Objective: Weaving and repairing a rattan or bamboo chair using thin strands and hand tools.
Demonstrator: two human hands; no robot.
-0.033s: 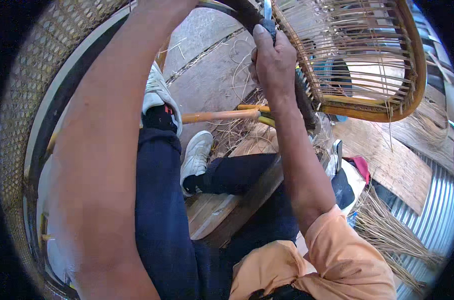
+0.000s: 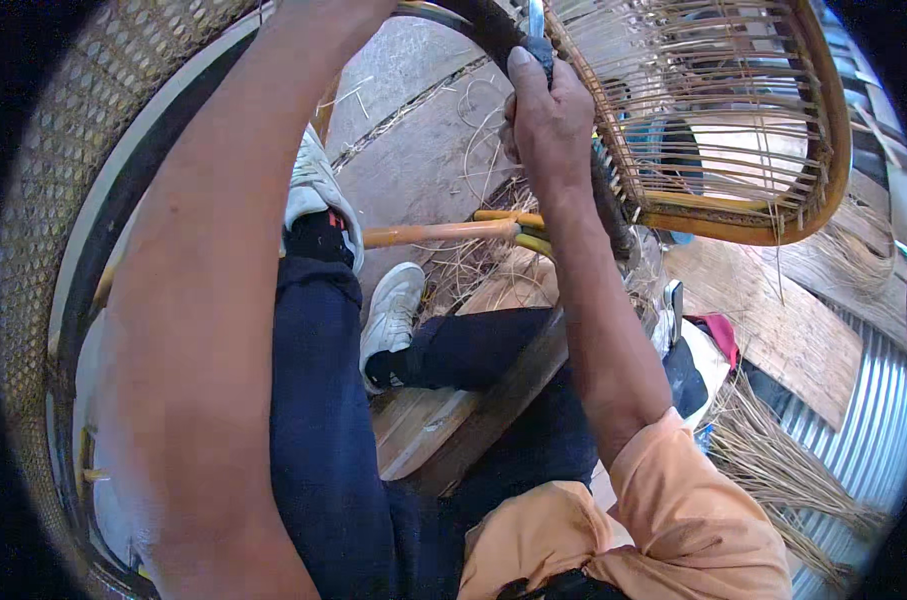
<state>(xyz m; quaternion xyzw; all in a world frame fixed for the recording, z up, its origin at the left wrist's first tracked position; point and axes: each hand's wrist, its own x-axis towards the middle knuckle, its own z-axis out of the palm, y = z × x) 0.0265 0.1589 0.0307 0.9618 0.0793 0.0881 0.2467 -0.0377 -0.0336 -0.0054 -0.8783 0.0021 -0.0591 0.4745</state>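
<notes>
My right hand (image 2: 551, 125) is closed around the dark handle of a knife (image 2: 536, 20), with the thumb laid along the handle. Its narrow metal blade points up and leaves the picture at the top edge. Just beside this hand runs a dark curved rim (image 2: 498, 30) of the woven rattan piece. My left forearm crosses the left side up to the top edge, where the hand itself is cut off. To the right of the knife stands a rattan frame (image 2: 828, 190) strung with many thin strands.
Woven cane mesh (image 2: 38, 250) curves along the left. An orange-brown rattan pole (image 2: 443, 233) crosses between my feet. Loose cane scraps lie on the floor. Bundled strips (image 2: 793, 460), a plywood sheet (image 2: 773, 320) and corrugated metal (image 2: 888, 390) are at the right. A wooden plank (image 2: 493, 410) lies by my legs.
</notes>
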